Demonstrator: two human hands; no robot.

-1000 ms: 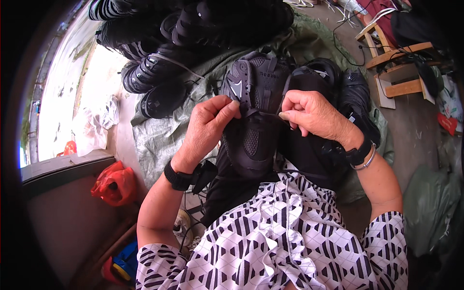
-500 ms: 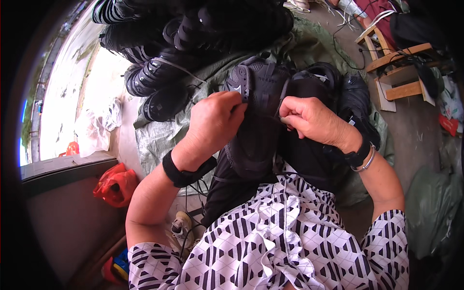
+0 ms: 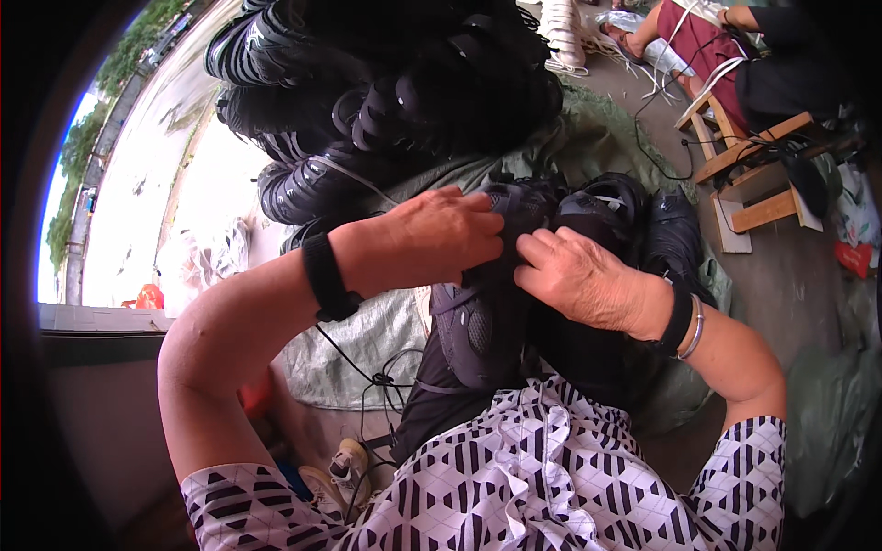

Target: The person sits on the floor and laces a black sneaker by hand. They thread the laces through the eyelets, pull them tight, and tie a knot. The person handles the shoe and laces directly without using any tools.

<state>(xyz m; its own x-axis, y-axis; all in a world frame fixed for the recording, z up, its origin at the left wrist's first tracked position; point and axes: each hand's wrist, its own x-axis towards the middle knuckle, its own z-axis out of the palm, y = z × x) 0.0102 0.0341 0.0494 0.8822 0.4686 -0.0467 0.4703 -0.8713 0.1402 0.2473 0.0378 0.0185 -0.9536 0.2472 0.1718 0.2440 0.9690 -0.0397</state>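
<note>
The dark shoe (image 3: 469,332) lay on the lap (image 3: 565,347), toe edge facing 6 o'clock, below the left hand (image 3: 450,231) and at 8 from the right hand (image 3: 585,281); fingers curled, grip indeterminable. Shoe pile (image 3: 367,101) limited 11 o'clock; floor (image 3: 781,289) gave room at 3.
</note>
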